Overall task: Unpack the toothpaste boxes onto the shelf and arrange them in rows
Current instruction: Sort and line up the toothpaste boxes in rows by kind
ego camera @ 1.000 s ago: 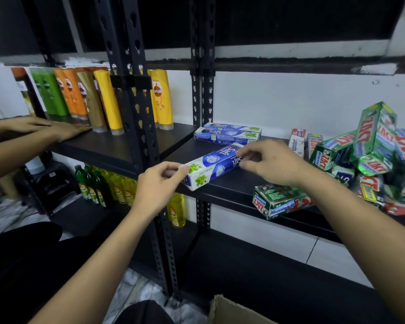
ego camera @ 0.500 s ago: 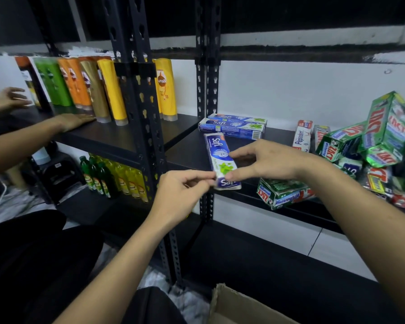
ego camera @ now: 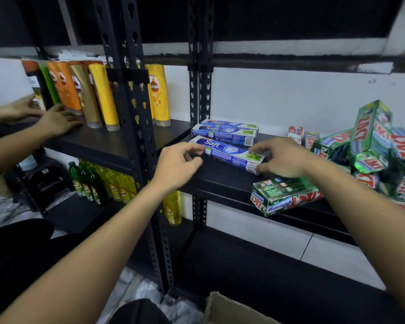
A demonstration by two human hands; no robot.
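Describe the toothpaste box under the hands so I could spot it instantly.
Find the black shelf right of the yellow bottles. Three blue Safi boxes lie at its left end. Yours is the front Safi box, askew with the right hand pinching its end, unlike the two Safi boxes behind.

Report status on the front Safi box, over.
Right hand pinching right end of front Safi box; left hand at its left end, grip unclear. Box level, in front of two other Safi boxes. Green Zact pack close under right wrist.
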